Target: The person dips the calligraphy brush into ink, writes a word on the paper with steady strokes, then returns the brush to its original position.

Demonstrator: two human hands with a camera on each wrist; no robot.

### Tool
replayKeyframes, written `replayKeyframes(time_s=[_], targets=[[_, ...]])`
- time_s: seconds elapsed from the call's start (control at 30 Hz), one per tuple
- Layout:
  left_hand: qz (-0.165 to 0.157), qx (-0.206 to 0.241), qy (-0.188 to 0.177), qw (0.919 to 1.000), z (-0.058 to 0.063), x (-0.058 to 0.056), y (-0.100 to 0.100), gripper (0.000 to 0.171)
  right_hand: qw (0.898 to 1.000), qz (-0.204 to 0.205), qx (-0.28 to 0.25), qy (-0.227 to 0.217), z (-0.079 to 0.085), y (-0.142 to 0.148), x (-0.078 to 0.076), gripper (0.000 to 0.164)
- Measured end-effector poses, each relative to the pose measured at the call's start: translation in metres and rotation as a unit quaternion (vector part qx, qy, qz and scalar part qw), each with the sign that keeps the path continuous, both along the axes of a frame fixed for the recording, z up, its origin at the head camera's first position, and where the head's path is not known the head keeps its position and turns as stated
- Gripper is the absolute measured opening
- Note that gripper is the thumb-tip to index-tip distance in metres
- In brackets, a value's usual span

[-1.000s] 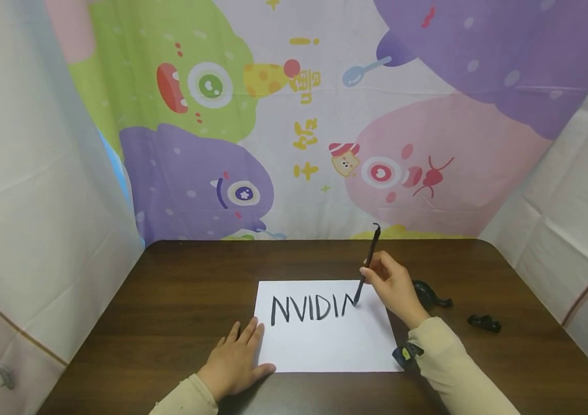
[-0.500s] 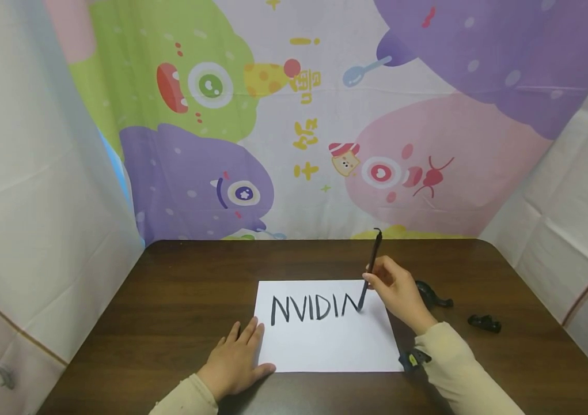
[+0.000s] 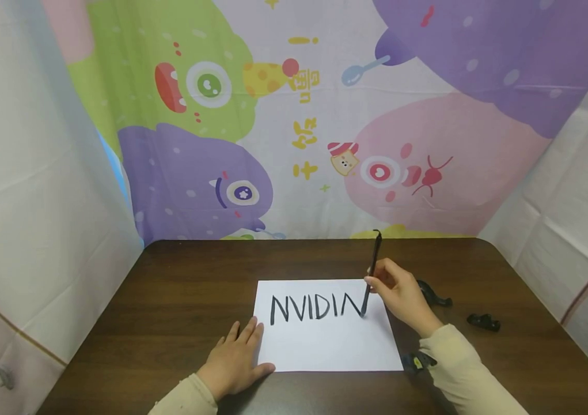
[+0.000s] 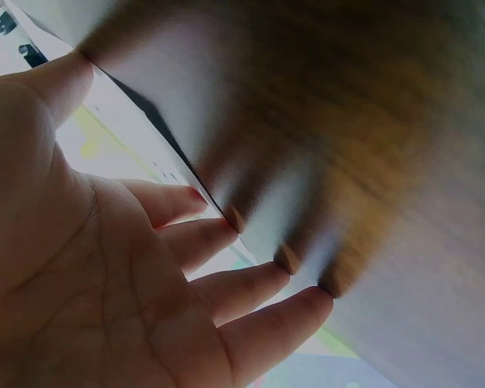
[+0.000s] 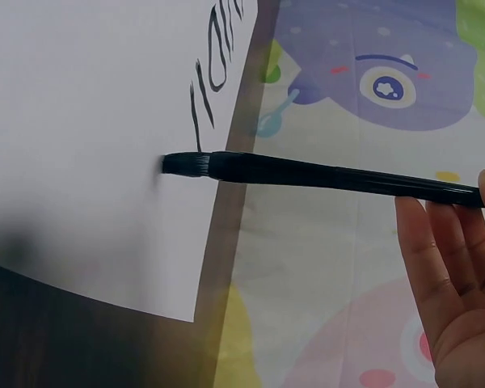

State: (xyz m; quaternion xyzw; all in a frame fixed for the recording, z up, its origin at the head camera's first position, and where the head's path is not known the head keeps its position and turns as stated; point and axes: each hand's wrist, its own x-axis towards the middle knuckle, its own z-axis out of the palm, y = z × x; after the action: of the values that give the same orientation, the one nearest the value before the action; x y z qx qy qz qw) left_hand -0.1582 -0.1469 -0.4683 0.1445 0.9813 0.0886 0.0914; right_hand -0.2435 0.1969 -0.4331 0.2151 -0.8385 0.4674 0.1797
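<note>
A white sheet of paper [image 3: 325, 351] lies on the dark wooden table [image 3: 179, 288]. Black painted letters [image 3: 304, 310] across its upper half read NVIDI, followed by two slanted strokes meeting at the top. My right hand [image 3: 402, 294] pinches a black writing brush [image 5: 307, 173] by its handle between thumb and fingers. The brush stands nearly upright in the head view, its dark bristles [image 5: 182, 165] at the foot of the last slanted stroke. My left hand [image 3: 232, 358] lies flat with fingers spread, thumb and fingertips at the paper's left edge; its palm [image 4: 89, 259] shows in the left wrist view.
Right of the paper, partly behind my right hand, sits a dark curved object [image 3: 436, 295]. A small black carved-looking piece [image 3: 484, 321] lies farther right. A cartoon-printed curtain [image 3: 299, 202] hangs behind the table's back edge, with pale cloth at both sides.
My right hand has drawn the brush down and slightly right, lengthening the right-hand slanted stroke. My left hand has stayed in place at the paper's edge.
</note>
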Motion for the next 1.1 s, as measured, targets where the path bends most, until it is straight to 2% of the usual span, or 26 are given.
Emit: replayKeyframes(time_s=[0.27,0.53,0.7,0.87,1.1], targets=[[0.000,0.000,-0.003,1.0000,0.000,0.000,-0.001,0.087,1.000,0.003,-0.002,0.008,0.000,0.000,-0.001,0.012],[0.002,0.000,-0.009,1.0000,-0.002,-0.001,-0.001,0.086,0.998,-0.011,-0.032,0.048,0.001,-0.001,-0.006,0.014],[0.001,-0.001,-0.009,1.0000,-0.002,-0.001,-0.001,0.086,0.996,0.000,-0.071,0.054,0.001,-0.006,-0.008,0.015],[0.001,0.000,-0.010,0.9999,0.000,-0.001,-0.001,0.087,0.995,0.003,-0.085,0.053,0.001,-0.013,-0.010,0.018],[0.002,-0.001,-0.010,0.9999,-0.002,-0.002,-0.001,0.087,0.995,0.008,-0.087,0.044,0.027,-0.031,0.008,0.015]])
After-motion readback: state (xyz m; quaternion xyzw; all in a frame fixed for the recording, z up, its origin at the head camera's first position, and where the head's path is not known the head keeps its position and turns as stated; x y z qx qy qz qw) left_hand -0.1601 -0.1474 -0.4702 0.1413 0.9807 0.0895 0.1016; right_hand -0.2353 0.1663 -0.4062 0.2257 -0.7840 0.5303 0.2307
